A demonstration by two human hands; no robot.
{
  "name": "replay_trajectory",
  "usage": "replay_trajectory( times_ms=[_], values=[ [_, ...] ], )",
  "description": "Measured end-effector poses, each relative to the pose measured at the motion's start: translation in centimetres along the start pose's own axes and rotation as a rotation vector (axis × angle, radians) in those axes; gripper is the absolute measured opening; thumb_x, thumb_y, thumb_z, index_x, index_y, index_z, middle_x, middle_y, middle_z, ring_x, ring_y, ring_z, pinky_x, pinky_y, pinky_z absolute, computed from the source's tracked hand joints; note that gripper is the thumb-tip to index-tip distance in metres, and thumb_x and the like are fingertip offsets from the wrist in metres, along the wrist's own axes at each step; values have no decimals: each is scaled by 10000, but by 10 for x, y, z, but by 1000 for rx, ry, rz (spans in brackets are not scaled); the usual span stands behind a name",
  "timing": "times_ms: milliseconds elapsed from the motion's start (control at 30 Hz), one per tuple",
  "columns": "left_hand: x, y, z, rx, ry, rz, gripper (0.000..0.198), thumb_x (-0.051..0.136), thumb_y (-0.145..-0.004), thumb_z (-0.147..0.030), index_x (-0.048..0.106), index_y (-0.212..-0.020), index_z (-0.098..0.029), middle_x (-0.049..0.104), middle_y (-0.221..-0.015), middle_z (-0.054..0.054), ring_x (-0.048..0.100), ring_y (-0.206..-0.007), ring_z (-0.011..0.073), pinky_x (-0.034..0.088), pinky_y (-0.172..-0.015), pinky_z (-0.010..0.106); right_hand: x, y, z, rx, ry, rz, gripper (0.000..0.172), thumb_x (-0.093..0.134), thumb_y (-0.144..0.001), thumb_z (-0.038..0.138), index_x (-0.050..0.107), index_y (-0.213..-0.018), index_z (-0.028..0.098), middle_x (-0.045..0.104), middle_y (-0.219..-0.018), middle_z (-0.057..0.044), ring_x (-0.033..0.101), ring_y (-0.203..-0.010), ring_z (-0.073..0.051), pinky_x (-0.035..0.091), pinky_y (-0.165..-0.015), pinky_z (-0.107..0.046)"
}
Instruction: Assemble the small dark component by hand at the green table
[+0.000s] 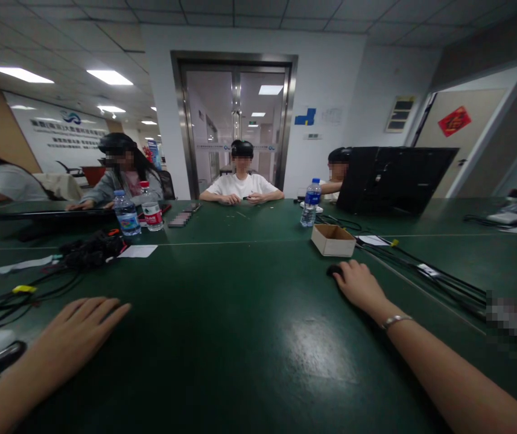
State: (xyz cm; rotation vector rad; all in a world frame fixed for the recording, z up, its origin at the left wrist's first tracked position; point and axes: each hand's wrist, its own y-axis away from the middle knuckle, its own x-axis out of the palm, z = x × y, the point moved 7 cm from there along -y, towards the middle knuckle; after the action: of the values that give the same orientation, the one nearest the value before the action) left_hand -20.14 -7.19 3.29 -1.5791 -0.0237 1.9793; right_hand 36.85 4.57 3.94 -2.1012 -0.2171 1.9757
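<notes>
Your left hand [79, 328] is lying loosely spread on the green table [222, 313]. Your right hand [361, 286] is holding a black object [333, 270]. Glass doors [210, 114] are standing beyond.

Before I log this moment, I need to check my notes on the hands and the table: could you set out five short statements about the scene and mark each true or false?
1. The right hand is at a small black object. True.
2. The left hand is clenched in a fist. False: it is stretched open, its back facing up.
3. The open-topped box stands farther from the wearer than the right hand. True.
4. A bracelet is on the left wrist. False: the bracelet is on the right wrist.
5. The red-capped bottle stands beside a blue-capped bottle. True.
</notes>
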Motion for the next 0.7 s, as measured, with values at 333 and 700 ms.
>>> replay_trajectory(
  times_ms=[333, 700],
  values=[
    [-15, -165, -183, 76, 490, -25, 437, 425, -897, -383, 426, -1305, -225, 549, -1200, 94, 512, -1081, 234, 419, -926, 379, -19, 41, 208, -512, -559, -46, 151, 562, -837, 242, 589, -973, 184, 542, -1024, -86, 480, -947, -214, 415, -855, -348],
    [19, -192, -181, -176, 992, 31, 625, 475, -824, -584, 388, -1330, -229, 592, -1148, 91, 528, -1095, 252, 389, -965, 416, -8, 15, 181, -235, -1140, -22, 129, 604, -779, 299, 632, -796, 174, 562, -907, -46, 548, -830, -162, 453, -778, -309]
  ],
)
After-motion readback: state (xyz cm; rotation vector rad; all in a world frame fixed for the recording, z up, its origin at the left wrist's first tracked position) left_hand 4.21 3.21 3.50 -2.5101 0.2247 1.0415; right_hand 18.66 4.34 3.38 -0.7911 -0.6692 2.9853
